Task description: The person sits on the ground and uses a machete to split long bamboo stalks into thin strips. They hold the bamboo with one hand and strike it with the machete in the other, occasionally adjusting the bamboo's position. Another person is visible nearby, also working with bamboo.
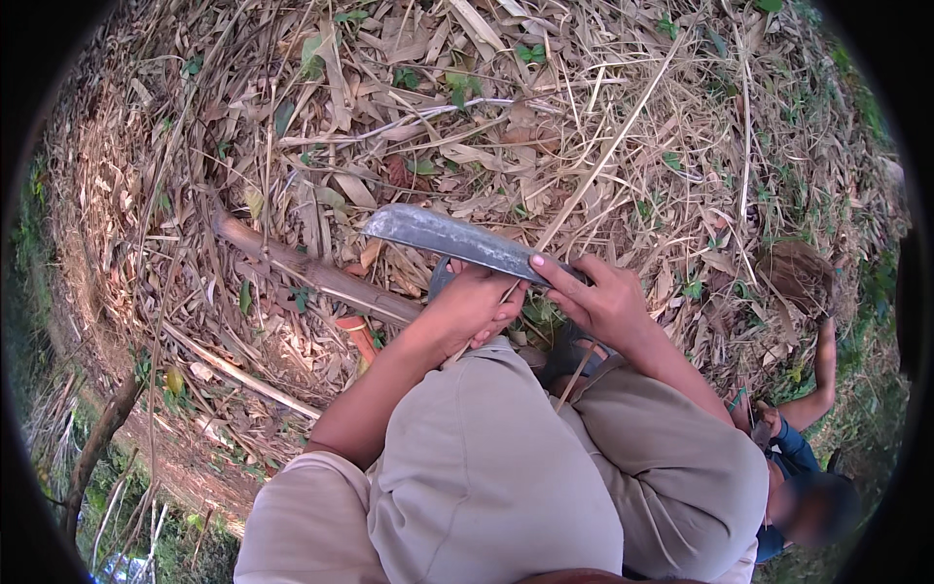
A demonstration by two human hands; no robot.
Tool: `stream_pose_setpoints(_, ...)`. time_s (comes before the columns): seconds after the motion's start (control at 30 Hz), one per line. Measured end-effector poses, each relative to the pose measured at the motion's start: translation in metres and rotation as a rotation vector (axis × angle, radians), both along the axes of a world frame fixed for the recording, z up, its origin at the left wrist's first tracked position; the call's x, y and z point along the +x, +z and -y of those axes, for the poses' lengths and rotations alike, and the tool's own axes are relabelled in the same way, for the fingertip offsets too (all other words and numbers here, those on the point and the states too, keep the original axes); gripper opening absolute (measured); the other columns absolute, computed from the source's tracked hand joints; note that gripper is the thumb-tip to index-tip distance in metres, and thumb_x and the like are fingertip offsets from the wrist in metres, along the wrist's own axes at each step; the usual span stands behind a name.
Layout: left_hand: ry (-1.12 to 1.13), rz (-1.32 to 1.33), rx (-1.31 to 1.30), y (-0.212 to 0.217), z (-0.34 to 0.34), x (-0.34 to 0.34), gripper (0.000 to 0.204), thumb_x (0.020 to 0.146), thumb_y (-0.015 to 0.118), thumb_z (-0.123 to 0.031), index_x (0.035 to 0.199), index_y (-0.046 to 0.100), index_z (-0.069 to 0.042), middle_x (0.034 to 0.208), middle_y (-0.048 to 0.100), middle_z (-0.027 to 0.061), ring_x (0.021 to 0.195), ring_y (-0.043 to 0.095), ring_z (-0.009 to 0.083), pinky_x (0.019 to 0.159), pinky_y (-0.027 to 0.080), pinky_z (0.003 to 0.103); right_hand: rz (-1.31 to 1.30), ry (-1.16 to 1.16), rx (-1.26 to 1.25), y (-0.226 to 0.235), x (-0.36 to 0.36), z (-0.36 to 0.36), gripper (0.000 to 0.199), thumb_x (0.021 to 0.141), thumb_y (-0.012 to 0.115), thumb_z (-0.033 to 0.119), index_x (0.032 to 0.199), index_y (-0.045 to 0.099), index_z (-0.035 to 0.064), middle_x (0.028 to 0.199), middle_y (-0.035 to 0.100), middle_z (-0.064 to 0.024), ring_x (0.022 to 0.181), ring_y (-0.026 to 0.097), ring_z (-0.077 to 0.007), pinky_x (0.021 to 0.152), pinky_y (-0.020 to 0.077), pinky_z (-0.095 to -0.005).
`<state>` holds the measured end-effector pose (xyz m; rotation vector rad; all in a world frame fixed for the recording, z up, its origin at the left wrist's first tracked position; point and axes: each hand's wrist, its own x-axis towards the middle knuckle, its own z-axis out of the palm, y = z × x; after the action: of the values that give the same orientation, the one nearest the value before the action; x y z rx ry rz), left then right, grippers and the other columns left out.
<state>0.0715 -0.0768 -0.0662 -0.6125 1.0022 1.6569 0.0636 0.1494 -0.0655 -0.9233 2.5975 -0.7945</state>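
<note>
A machete (pixel 448 238) with a worn grey blade lies crosswise in front of my knees, its broad rounded tip toward the left. My right hand (pixel 605 304) is closed round its right end, with a fingertip pressed on the blade. Just below the blade, my left hand (pixel 479 307) is closed on a thin pale stick (pixel 512 288); a short bit of it shows above the fingers, close to the cutting edge. Most of the stick is hidden by the hand and my knee.
A brown pole (pixel 321 277) lies on dry leaves left of my hands, beside an orange object (pixel 358 337). Another thin stick (pixel 580 372) leans by my foot. At lower right another person (pixel 798 453) holds a tool, one arm stretched toward a brown clump (pixel 798 277).
</note>
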Motion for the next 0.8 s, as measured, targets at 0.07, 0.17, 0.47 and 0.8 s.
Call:
stream_pose_setpoints(0.07,-0.03,0.024,-0.046,0.007,-0.001,-0.005,0.033,0.106,0.039,-0.034,0.09,0.045,-0.006,0.052,0.037,-0.0021,0.034,0.033,0.007,0.03,0.025,0.023,-0.028,0.062,0.027,0.005,-0.006,-0.001,0.052,0.085,0.071,0.021,0.136,0.059,0.0246,0.074,0.053,-0.0046,0.056,0.055,-0.02,0.049,0.0453,-0.0346)
stream_pose_setpoints(0.17,0.002,0.026,-0.091,0.015,-0.005,-0.011,0.036,0.106,0.037,-0.037,0.089,0.045,-0.006,0.053,0.037,-0.0024,0.034,0.032,0.0069,0.029,0.026,0.023,-0.044,-0.037,0.09,0.003,-0.012,-0.002,0.051,0.087,0.07,0.023,0.136,0.058,0.0276,0.072,0.052,-0.0043,0.054,0.055,-0.0199,0.048,0.0455,-0.0344)
stream_pose_setpoints(0.47,-0.094,-0.013,-0.08,-0.004,-0.001,-0.004,0.042,0.106,0.033,-0.042,0.092,0.049,-0.006,0.056,0.041,-0.0019,0.034,0.034,0.0072,0.028,0.027,0.024,-0.048,0.021,0.098,0.003,-0.013,-0.004,0.052,0.089,0.069,0.02,0.138,0.056,0.0285,0.072,0.051,-0.0043,0.054,0.054,-0.0193,0.051,0.0453,-0.0368)
stream_pose_setpoints(0.8,-0.042,-0.021,-0.062,0.0,-0.002,-0.017,0.04,0.106,0.033,-0.045,0.091,0.045,-0.01,0.054,0.036,-0.004,0.033,0.028,0.0051,0.03,0.025,0.021,0.115,-0.353,-0.025,-0.03,-0.051,-0.039,0.046,0.096,0.062,0.024,0.141,0.053,0.0299,0.069,0.051,-0.0063,0.053,0.052,-0.0216,0.05,0.0446,-0.0359)
